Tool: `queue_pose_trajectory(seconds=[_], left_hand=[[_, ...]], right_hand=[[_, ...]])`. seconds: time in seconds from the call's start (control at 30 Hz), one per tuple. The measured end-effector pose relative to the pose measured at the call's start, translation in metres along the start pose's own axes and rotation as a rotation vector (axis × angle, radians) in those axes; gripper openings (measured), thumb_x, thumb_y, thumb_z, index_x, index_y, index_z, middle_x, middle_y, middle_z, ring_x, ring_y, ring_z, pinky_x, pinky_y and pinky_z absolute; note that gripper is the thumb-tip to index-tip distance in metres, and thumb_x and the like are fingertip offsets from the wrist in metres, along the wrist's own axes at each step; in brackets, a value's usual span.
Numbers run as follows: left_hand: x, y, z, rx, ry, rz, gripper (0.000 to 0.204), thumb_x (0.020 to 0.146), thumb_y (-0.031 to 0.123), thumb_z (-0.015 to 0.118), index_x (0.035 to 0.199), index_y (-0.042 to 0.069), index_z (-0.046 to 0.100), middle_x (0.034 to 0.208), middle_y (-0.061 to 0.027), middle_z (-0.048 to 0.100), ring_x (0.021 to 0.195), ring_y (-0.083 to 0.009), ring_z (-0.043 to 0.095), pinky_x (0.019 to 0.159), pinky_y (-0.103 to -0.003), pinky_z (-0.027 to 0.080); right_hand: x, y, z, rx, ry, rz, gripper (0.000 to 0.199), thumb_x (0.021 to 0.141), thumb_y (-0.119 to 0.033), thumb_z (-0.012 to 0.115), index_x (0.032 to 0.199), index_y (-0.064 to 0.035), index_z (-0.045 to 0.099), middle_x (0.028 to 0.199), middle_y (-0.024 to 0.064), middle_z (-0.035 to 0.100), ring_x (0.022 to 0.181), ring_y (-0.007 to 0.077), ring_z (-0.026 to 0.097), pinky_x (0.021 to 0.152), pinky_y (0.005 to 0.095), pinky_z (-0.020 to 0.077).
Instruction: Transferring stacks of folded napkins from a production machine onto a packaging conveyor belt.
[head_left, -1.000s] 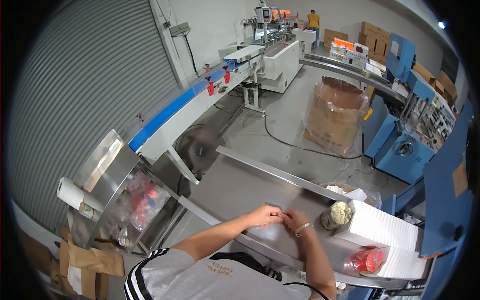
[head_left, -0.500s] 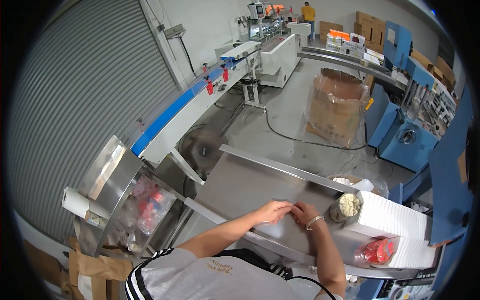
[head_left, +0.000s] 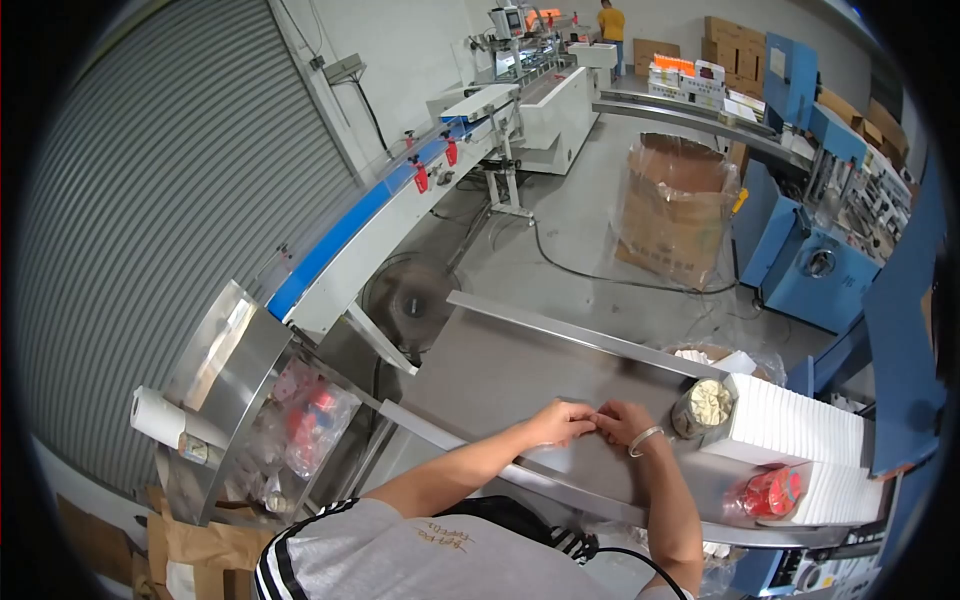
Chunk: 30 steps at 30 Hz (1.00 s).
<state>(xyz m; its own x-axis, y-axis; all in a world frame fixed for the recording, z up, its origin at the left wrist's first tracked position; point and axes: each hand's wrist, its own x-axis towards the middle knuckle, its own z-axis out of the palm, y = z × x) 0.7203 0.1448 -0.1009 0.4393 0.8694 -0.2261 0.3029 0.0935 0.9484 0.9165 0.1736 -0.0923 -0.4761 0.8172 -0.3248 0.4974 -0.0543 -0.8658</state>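
Over the grey metal table [head_left: 490, 365], my left hand [head_left: 566, 423] and my right hand [head_left: 622, 424] meet at the fingertips. Both are closed in a pinch. Whatever they hold, if anything, is too small to make out; a faint clear, film-like patch shows under the left wrist. My right wrist wears a pale bracelet. To the right of that hand stands a clear round tub [head_left: 702, 408] with cream-coloured pieces in it. A long row of white flat pieces [head_left: 790, 425] sits beside the tub. Nearer to me lies a red bundle in clear plastic [head_left: 772, 492].
Raised metal rails [head_left: 590, 338] edge the table. At left are a steel chute [head_left: 225, 400], a bag of red and clear packets [head_left: 318, 425] and a blue conveyor belt [head_left: 340, 245]. Ahead stand a large carton [head_left: 665, 215] and a blue machine [head_left: 815, 270]. One person [head_left: 611, 25] stands far back.
My hands stay pinched together, shifting slightly right in the picture. The whole view has moved a little. The far person has turned slightly.
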Motion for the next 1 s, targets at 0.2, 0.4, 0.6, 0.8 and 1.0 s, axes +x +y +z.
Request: queue_pose_trajectory(seconds=[0.2,0.4,0.6,0.8,1.0], left_hand=[[-0.004,-0.006,-0.005,0.004,0.002,-0.010,0.014,0.091,0.018,0.057,0.099,0.008,0.064,0.066,0.0006,0.058,0.046,-0.0075,0.053,0.040,-0.022,0.042],[0.005,-0.006,0.001,-0.018,-0.039,-0.051,0.020,0.092,0.017,0.056,0.108,0.009,0.064,0.068,0.0009,0.058,0.047,-0.0065,0.052,0.039,-0.021,0.040],[0.003,-0.008,-0.010,-0.045,0.056,-0.130,0.016,0.091,0.011,0.057,0.104,0.005,0.064,0.063,0.0001,0.057,0.043,-0.0066,0.050,0.035,-0.020,0.035],[0.013,-0.010,-0.005,-0.020,0.007,-0.093,0.014,0.090,0.007,0.058,0.102,0.001,0.063,0.061,-0.0005,0.058,0.041,-0.0061,0.051,0.034,-0.018,0.034],[0.006,-0.012,-0.008,-0.023,0.028,-0.075,0.014,0.090,0.007,0.059,0.101,-0.001,0.063,0.062,-0.0006,0.058,0.042,-0.0059,0.051,0.034,-0.018,0.034]], right_hand=[[-0.006,-0.009,0.004,-0.011,0.014,0.057,0.032,0.086,-0.033,0.064,0.093,-0.0019,0.066,0.071,0.0068,0.067,0.056,0.0131,0.062,0.054,0.0282,0.0487],[-0.006,0.002,0.001,-0.086,0.034,0.047,0.040,0.087,-0.043,0.060,0.090,-0.0034,0.068,0.067,0.0067,0.065,0.055,0.0171,0.061,0.055,0.0305,0.0482],[0.010,-0.009,0.006,-0.176,-0.031,-0.054,0.043,0.087,-0.047,0.057,0.089,-0.0061,0.069,0.063,0.0062,0.063,0.055,0.0176,0.060,0.054,0.0329,0.0476],[0.004,0.002,0.002,-0.113,0.014,-0.039,0.035,0.086,-0.039,0.060,0.091,-0.0059,0.067,0.065,0.0056,0.065,0.057,0.0170,0.063,0.054,0.0308,0.0503],[0.010,0.001,0.010,-0.068,0.006,-0.008,0.030,0.086,-0.036,0.061,0.087,-0.0066,0.068,0.067,0.0054,0.066,0.057,0.0165,0.064,0.056,0.0306,0.0526]])
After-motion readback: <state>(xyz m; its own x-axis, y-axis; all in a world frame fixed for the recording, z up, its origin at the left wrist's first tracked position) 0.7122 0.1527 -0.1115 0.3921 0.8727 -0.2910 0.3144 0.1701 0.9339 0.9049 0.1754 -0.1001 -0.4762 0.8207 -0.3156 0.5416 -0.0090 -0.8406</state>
